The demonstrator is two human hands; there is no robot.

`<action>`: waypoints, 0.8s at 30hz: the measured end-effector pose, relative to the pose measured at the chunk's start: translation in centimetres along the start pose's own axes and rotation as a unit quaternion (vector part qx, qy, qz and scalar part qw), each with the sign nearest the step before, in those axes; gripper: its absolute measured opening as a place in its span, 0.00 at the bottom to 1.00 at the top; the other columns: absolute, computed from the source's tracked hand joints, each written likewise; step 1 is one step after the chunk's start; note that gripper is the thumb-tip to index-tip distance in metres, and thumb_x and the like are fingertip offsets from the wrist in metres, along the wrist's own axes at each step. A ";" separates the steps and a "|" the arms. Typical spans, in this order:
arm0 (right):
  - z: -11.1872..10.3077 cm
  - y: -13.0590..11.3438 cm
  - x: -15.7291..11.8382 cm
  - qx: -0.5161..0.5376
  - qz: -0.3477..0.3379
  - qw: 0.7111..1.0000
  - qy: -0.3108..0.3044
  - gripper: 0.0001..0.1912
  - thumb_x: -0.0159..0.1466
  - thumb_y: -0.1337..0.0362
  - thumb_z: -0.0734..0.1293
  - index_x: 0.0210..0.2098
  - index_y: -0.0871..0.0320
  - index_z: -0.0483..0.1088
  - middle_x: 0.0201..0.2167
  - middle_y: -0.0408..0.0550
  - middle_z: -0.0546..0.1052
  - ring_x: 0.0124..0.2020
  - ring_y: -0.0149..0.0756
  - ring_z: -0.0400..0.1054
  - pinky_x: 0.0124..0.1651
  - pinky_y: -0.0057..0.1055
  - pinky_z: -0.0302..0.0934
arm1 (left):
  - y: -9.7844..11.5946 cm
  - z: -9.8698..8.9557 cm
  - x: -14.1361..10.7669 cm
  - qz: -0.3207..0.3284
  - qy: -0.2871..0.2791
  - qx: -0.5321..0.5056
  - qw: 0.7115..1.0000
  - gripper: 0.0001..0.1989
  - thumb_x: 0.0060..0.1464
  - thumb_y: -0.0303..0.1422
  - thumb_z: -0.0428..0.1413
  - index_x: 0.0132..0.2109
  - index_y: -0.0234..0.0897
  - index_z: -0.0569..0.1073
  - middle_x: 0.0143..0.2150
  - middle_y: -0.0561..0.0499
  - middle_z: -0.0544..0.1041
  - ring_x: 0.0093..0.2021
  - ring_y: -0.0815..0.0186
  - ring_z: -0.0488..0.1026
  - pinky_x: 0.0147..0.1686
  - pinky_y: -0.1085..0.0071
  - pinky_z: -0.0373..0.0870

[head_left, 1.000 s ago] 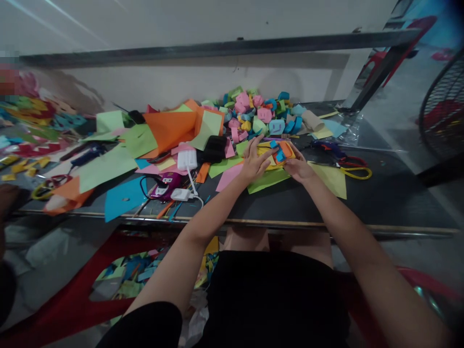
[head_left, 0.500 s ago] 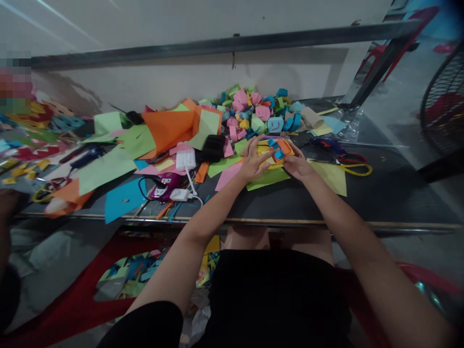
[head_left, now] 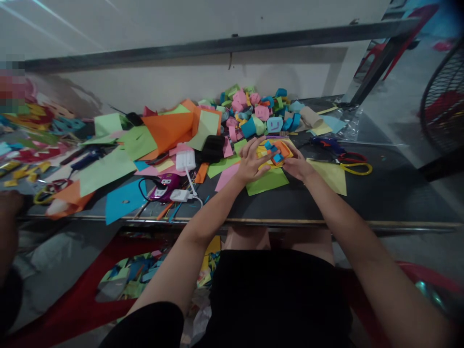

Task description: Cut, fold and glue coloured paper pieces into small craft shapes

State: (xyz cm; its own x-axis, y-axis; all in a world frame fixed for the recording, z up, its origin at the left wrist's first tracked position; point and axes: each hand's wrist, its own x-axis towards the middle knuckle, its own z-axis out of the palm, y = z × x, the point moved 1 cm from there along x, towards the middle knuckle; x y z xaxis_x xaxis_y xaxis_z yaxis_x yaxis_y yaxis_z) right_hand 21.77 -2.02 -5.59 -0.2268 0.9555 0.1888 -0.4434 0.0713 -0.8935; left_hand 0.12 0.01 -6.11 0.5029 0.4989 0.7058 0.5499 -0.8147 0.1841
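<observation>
My left hand (head_left: pixel 253 160) lies low over the work with its fingers spread, the fingertips reaching across yellow paper to small blue paper pieces (head_left: pixel 278 158). My right hand (head_left: pixel 298 165) curls round the right side of an orange folded paper piece (head_left: pixel 283 148), holding it next to the blue pieces. Finer details between the fingers are too small to make out. A green paper sheet (head_left: pixel 268 183) lies beneath both hands, with a pink sheet (head_left: pixel 228 177) to the left and a pale yellow sheet (head_left: pixel 328 176) to the right.
Behind the hands rises a heap of small folded paper shapes (head_left: pixel 263 113). Scissors with yellow and red handles (head_left: pixel 357 166) lie right. Left are a purple power strip (head_left: pixel 166 186), a white charger (head_left: pixel 185 158) and loose coloured sheets (head_left: pixel 108 166). Another person's hand (head_left: pixel 10 203) shows at the far left.
A blue folded paper piece now sits at the front left of the heap. My left fingers have shifted slightly over the blue pieces. The other person's hand at the far left reaches further into view.
</observation>
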 end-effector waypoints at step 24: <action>0.5 -0.6 0.0 0.015 -0.021 1.000 0.010 0.28 0.47 0.69 0.77 0.46 0.40 0.75 0.49 0.32 0.81 0.46 0.31 0.77 0.49 0.31 0.74 | 0.8 0.4 0.2 -0.042 0.001 -0.025 0.999 0.36 0.68 0.57 0.34 0.66 0.45 0.73 0.74 0.42 0.55 0.76 0.48 0.45 0.73 0.46 0.42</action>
State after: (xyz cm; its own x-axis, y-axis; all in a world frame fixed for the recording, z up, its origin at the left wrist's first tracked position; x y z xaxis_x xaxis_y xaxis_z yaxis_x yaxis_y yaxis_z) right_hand 21.65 -2.22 -4.86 -0.1896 0.9573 0.2181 -0.4779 0.1041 -0.8722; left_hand 0.93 -0.44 -6.11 0.4545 0.5654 0.6883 0.5561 -0.7837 0.2766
